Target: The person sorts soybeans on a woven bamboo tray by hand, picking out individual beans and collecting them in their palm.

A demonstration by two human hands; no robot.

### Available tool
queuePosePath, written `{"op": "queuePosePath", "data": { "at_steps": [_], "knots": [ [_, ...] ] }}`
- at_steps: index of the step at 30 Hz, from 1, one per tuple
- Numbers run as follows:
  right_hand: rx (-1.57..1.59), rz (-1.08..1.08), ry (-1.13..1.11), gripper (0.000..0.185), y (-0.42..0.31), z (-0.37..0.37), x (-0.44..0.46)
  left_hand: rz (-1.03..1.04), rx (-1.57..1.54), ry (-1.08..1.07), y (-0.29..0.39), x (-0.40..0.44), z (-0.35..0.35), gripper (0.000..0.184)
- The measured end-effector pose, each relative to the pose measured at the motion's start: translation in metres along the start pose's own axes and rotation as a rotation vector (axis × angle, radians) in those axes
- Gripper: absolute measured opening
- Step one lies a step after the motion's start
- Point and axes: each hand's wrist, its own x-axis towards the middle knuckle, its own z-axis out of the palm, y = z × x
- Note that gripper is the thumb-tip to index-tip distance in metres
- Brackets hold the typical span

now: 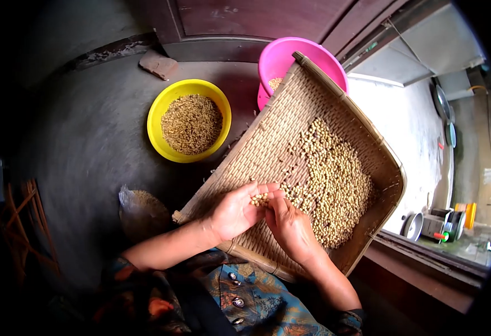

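A woven bamboo winnowing tray [259,151] lies tilted across my lap, with a heap of pale yellow soybeans [338,190] spread over its right half. My left hand [239,208] is palm up above the tray, cupped around a few soybeans [259,199] near the fingers. Over those fingers, my right hand [291,225] is closed in a pinch, its fingertips close to the beans in the left palm. Whether a bean sits between the right fingertips is hidden.
A yellow basin [154,120] of beans stands on the floor at left. Behind the tray is a pink basin [299,47] with some beans inside. A clear plastic bag [139,210] of beans lies left of my arm. A brick [158,65] rests near the wall; a doorway opens at right.
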Motion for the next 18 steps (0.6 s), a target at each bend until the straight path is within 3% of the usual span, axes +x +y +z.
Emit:
{"op": "queuePosePath", "data": {
  "at_steps": [5, 6, 8, 10, 13, 16, 18],
  "knots": [
    [0.507, 0.202, -0.164, 0.010, 0.000, -0.034, 0.004, 0.003, -0.092, 0.001, 0.003, -0.001, 0.003, 0.045],
    [0.585, 0.152, -0.132, 0.010, 0.003, -0.039, 0.008, 0.016, -0.080, 0.000, 0.003, 0.000, 0.001, 0.043],
    [0.462, 0.178, -0.163, 0.012, -0.008, -0.072, 0.030, 0.039, -0.054, -0.003, 0.001, 0.003, -0.006, 0.040],
    [0.341, 0.051, -0.152, 0.019, -0.039, -0.111, 0.062, 0.014, 0.066, 0.074, 0.005, 0.000, 0.002, 0.034],
    [0.333, -0.291, 0.283, 0.030, -0.067, -0.135, 0.089, -0.020, 0.060, 0.144, 0.007, -0.007, 0.007, 0.031],
    [0.253, -0.145, 0.200, 0.019, -0.036, -0.140, 0.081, 0.039, 0.112, 0.047, 0.012, -0.015, -0.001, 0.028],
    [0.132, -0.030, 0.135, 0.010, -0.008, -0.121, 0.063, 0.041, 0.040, 0.157, 0.012, -0.015, 0.001, 0.026]
  ]
}}
